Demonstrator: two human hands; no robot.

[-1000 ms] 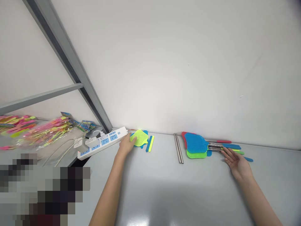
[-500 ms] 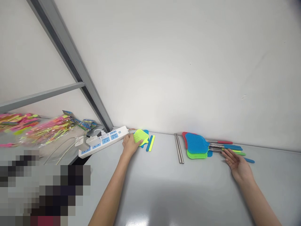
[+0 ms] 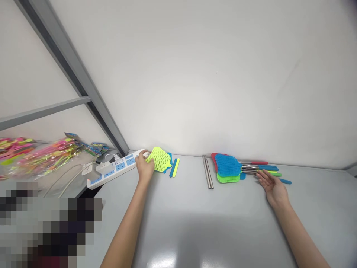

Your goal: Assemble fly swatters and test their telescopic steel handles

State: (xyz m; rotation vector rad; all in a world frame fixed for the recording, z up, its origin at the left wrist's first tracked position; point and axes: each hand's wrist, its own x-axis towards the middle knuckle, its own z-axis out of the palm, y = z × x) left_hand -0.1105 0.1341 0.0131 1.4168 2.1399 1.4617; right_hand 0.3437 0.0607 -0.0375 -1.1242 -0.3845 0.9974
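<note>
My left hand (image 3: pixel 144 166) pinches the edge of a lime green mesh fly swatter head (image 3: pixel 159 159), which tilts up just beyond the power strip's end. Behind that head, a blue plastic piece (image 3: pixel 169 158) is partly hidden. Blue and yellow-green plastic strips (image 3: pixel 174 167) lie beside it. My right hand (image 3: pixel 273 186) rests open, fingers spread, by the handles of a stack of fly swatters (image 3: pixel 227 166) with blue, green and red heads. A pair of steel rods (image 3: pixel 208 172) lies between my hands.
A white power strip (image 3: pixel 114 167) with plugs and cords sits at the left end of the grey table (image 3: pixel 212 223). Bagged pink and green plastic toys (image 3: pixel 47 158) lie beyond it. A grey metal frame (image 3: pixel 69 67) crosses the white wall. A pixelated patch covers the bottom left.
My left hand has drawn the lime green swatter head left and slightly up, toward the power strip. The whole view has drifted a little. My right hand stays open near the handles.
</note>
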